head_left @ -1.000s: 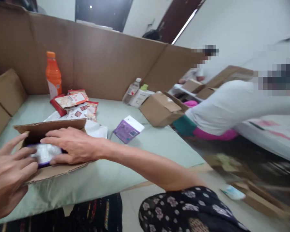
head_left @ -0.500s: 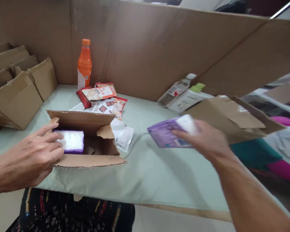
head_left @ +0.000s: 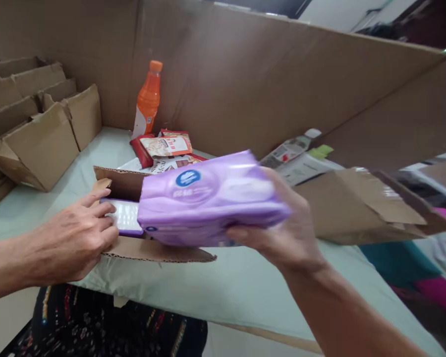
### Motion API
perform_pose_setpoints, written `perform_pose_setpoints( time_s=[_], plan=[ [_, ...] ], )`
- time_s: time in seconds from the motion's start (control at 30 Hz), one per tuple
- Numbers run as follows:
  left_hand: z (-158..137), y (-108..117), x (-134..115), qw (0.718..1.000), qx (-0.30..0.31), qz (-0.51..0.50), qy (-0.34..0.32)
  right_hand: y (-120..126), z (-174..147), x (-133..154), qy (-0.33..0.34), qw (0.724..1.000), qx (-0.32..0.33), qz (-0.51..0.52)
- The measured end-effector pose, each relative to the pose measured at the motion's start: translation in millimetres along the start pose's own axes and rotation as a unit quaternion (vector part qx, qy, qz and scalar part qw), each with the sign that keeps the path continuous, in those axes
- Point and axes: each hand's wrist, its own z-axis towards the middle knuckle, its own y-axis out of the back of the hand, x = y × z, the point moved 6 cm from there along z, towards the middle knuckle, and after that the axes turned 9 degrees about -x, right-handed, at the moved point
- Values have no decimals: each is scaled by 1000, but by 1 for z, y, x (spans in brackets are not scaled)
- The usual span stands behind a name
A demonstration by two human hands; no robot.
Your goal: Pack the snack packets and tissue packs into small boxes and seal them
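Has dark patterned clothing [head_left: 134, 320] nearest, below the left hand [head_left: 83, 235] and under the near edge of the pale green bench [head_left: 241, 282]. Rests that left hand on the left end of an open carton [head_left: 163, 252], with bent fingers reaching to a white pack with purple edges [head_left: 126, 212] inside; cannot tell whether clamped on anything or only laid there. Grips a large purple pack [head_left: 204, 193] by one end in the right hand [head_left: 293, 228], with the thumb along the near side. Holds this pack tilted and a little blurred, to the left of the right hand, over the right part of the carton; cannot tell whether touching the carton. Has a brown box [head_left: 342, 208] just beyond and right of the right hand, and open cardboard boxes [head_left: 44, 144] beyond and left of the left hand. Shows, farther past the right hand, a clear bottle [head_left: 288, 148] beside a green-capped white bottle [head_left: 301, 168]; past the left hand, heaped packets [head_left: 167, 145] near an orange bottle [head_left: 148, 99]. Faces a tall cardboard wall [head_left: 226, 74] behind everything.
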Motion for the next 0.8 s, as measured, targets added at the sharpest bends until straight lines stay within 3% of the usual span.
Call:
perform_pose_setpoints(
  time_s=[0.2, 0.4, 0.67, 0.8],
  plan=[
    [-4, -11, 2, 999, 21, 7, -29, -26, 15, 31, 59, 965, 146, -210],
    [-2, -13, 3, 999, 16, 19, -26, -25, 26, 54, 107, 951, 144, -251],
    [0, -14, 6, 1000, 14, 15, -22, -71, 40, 52, 65, 916, 292, -268],
    [-3, -12, 8, 999, 16, 20, -24, -95, 29, 13, 0, 917, 327, -229]
  ],
)
